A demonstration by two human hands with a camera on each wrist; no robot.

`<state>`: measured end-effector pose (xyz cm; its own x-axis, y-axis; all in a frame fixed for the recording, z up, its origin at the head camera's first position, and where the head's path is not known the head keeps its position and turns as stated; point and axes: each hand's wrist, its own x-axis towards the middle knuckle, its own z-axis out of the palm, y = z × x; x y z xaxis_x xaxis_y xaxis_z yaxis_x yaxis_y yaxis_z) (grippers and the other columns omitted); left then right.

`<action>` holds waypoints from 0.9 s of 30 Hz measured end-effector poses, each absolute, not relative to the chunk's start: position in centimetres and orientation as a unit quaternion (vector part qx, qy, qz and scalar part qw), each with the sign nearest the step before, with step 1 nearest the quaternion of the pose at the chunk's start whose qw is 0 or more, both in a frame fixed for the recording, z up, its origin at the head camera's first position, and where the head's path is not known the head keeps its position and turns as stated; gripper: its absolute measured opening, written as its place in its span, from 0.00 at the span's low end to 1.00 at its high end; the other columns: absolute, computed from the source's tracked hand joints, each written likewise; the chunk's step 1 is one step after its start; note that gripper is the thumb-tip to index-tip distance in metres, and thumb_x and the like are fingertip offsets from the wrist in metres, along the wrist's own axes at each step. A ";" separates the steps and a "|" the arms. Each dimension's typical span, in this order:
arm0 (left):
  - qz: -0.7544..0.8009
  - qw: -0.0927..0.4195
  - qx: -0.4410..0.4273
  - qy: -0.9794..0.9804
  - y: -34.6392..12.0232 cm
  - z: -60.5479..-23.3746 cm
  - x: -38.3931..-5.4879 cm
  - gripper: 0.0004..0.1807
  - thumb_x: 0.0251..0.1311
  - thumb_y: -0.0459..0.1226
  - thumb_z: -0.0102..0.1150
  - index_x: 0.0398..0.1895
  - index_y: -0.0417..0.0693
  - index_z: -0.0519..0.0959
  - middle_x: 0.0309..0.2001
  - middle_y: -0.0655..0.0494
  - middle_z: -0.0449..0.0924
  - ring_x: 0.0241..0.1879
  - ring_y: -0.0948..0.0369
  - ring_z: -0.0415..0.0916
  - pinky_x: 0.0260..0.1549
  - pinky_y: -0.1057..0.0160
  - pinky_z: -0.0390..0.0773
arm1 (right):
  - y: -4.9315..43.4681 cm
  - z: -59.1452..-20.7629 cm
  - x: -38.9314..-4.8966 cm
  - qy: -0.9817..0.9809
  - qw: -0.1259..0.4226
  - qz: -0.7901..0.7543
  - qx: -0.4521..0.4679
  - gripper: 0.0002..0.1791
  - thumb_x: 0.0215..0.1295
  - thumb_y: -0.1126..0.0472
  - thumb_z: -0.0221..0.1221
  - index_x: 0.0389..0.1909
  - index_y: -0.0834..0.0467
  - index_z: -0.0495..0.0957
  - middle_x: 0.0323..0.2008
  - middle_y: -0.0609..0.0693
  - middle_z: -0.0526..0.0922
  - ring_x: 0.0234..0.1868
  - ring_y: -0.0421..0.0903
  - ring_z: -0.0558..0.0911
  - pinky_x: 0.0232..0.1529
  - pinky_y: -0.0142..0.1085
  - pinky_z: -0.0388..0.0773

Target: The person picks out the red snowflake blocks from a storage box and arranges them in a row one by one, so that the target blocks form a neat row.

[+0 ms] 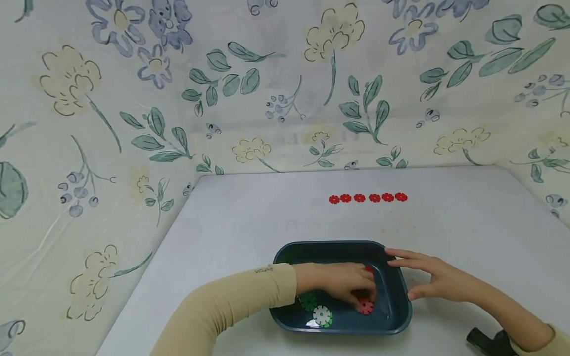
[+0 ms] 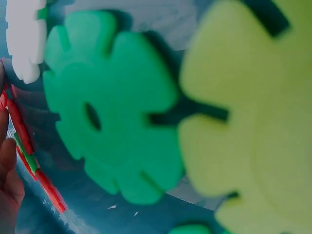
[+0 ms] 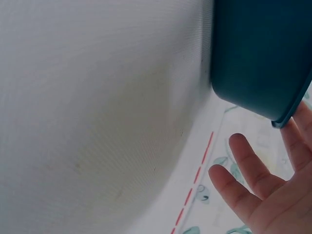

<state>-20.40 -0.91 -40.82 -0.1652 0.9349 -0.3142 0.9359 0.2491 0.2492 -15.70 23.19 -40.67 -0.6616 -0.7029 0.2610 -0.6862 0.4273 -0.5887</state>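
A yellow-green notched disc [image 2: 253, 107] lies nearest, filling the right side of the left wrist view. Adjacent to it is a green notched disc [image 2: 112, 107] with a central slot. Both lie in a dark blue tray [image 1: 343, 332] with rounded corners, which stands on a white table [image 1: 222, 232].

Left hand [image 1: 354, 282]: positioned inside the tray, palm down, fingers bent toward the floor of the tray. The thumb and fingertips are at a red disc [image 1: 366, 306] near the tray's right end. From where I stand, I cannot tell whether the fingers pinch that disc or only touch it. A second patch of red [image 1: 369, 269] shows just beyond the fingers, partly covered by them. The left forearm, in a beige sleeve [image 1: 231, 301], crosses the tray's left side.

Right hand [image 1: 441, 279]: spread wide, fingers extended, holding nothing. Fingertips touch the tray's rim at the far right corner; the thumb is beside the right wall. A black device [image 1: 490, 342] sits near the right wrist.

Remaining tray contents: a white disc [image 1: 322, 315] partly covers a green one near the front wall.

Beyond the tray, six red discs [image 1: 359, 198] form a nearly straight row on the table. Floral cloth [image 1: 276, 64] hangs behind.
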 end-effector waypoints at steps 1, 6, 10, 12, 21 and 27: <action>0.001 0.206 0.613 0.763 -0.9 -40.8 -20.4 0.17 0.54 0.47 0.62 0.47 0.56 0.76 0.45 0.65 0.76 0.42 0.70 0.65 0.42 0.83 0.61 | 23.2 -40.7 -15.7 0.845 0.012 -0.342 -0.411 0.35 0.46 0.62 0.68 0.59 0.54 0.70 0.65 0.35 0.62 0.62 0.20 0.55 0.49 0.32 0.73; 0.011 0.223 0.607 0.762 -1.1 -40.6 -20.5 0.16 0.54 0.44 0.62 0.47 0.56 0.75 0.42 0.67 0.77 0.39 0.71 0.67 0.39 0.83 0.64 | 23.1 -40.6 -15.7 0.846 0.016 -0.343 -0.408 0.34 0.46 0.62 0.67 0.59 0.53 0.70 0.65 0.34 0.62 0.62 0.20 0.55 0.48 0.32 0.73; 0.036 0.236 0.599 0.764 -1.3 -40.2 -20.4 0.15 0.57 0.41 0.60 0.48 0.56 0.75 0.43 0.65 0.78 0.38 0.72 0.70 0.40 0.82 0.66 | 23.2 -40.6 -15.7 0.843 0.018 -0.348 -0.410 0.34 0.46 0.63 0.67 0.59 0.54 0.70 0.65 0.34 0.61 0.62 0.20 0.55 0.49 0.31 0.72; 0.049 0.238 0.594 0.767 -1.3 -39.9 -20.3 0.15 0.58 0.41 0.59 0.49 0.55 0.75 0.43 0.65 0.79 0.38 0.73 0.71 0.41 0.82 0.67 | 23.2 -40.6 -15.7 0.841 0.017 -0.349 -0.413 0.34 0.46 0.63 0.67 0.59 0.54 0.70 0.66 0.35 0.61 0.62 0.20 0.55 0.49 0.30 0.72; 0.146 0.201 0.524 0.814 -2.4 -36.8 -21.0 0.10 0.62 0.38 0.54 0.46 0.52 0.78 0.38 0.62 0.80 0.33 0.72 0.72 0.36 0.82 0.70 | 23.2 -40.5 -15.7 0.841 0.022 -0.349 -0.412 0.34 0.47 0.62 0.67 0.59 0.54 0.70 0.66 0.33 0.60 0.62 0.19 0.55 0.49 0.30 0.73; 0.288 0.112 0.411 0.858 -4.9 -33.4 -24.0 0.13 0.62 0.36 0.53 0.49 0.47 0.77 0.32 0.56 0.81 0.29 0.65 0.72 0.28 0.75 0.71 | 23.1 -40.6 -15.6 0.851 0.032 -0.351 -0.390 0.32 0.48 0.60 0.67 0.58 0.53 0.71 0.64 0.30 0.60 0.60 0.17 0.54 0.46 0.30 0.74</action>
